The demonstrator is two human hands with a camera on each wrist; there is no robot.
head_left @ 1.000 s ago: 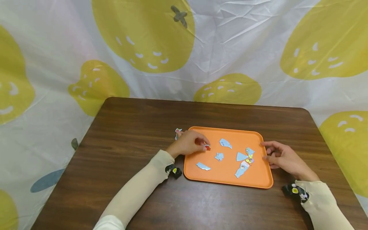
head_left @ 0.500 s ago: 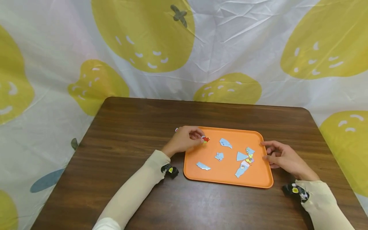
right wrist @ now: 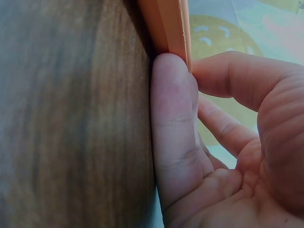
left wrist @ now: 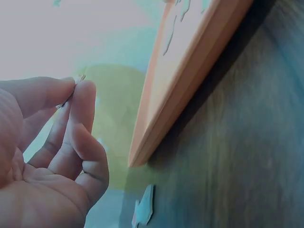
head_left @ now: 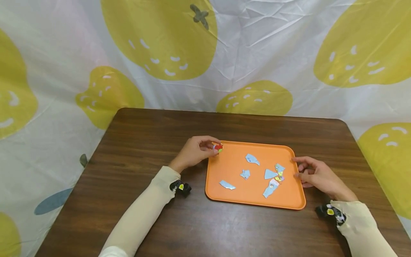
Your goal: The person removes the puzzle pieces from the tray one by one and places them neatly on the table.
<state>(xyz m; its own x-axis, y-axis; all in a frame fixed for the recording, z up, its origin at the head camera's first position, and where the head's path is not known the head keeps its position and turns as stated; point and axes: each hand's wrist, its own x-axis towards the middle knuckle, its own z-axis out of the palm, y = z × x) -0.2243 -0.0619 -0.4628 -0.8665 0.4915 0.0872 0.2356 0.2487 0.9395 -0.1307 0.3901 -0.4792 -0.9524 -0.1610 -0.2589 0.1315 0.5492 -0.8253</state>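
Beside L hand point(head_left: 196, 150), 1 spare pc point(left wrist: 144, 206) lies on table point(head_left: 144, 142), off tray point(head_left: 221, 171). L hand pinches red pc point(head_left: 219, 147) at tray's far corner. Btwn hands, tray has 3 loose pcs point(head_left: 252, 159), then approx. 4 grouped pcs point(head_left: 270, 189) nr R hand point(head_left: 318, 176), its bent fingers gripping tray edge. Prob. partway: 1 group laid, other pcs apart.

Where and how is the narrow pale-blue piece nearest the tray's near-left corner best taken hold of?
Probably mid-length, pinched across its long edges from above by the left hand: the narrow pale-blue piece lies flat on the tray with space all round. That hand pinches a red-printed piece, so it would need freeing first.
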